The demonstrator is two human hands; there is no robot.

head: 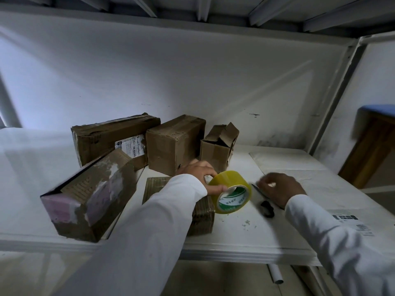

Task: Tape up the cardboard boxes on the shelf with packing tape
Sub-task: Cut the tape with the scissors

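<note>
My left hand [203,176] grips a yellow roll of packing tape [233,192], thumb on its rim, above a flat ribbed cardboard box [203,216] near the shelf's front. My right hand [277,189] hovers just right of the roll with curled fingers over a thin dark tool [266,207]; whether it pinches the tape end is unclear. Behind stand a long box with a label [111,139], a medium box [173,142] and a small box with open flaps [218,146]. A worn box with pink patches [89,195] lies at the left.
The white shelf board [299,189] runs right of the boxes, with a flat white mailer [346,218] bearing a label at its right end. An upright shelf post [333,99] stands right, a wooden table [372,146] beyond it. A white tube [276,274] lies below.
</note>
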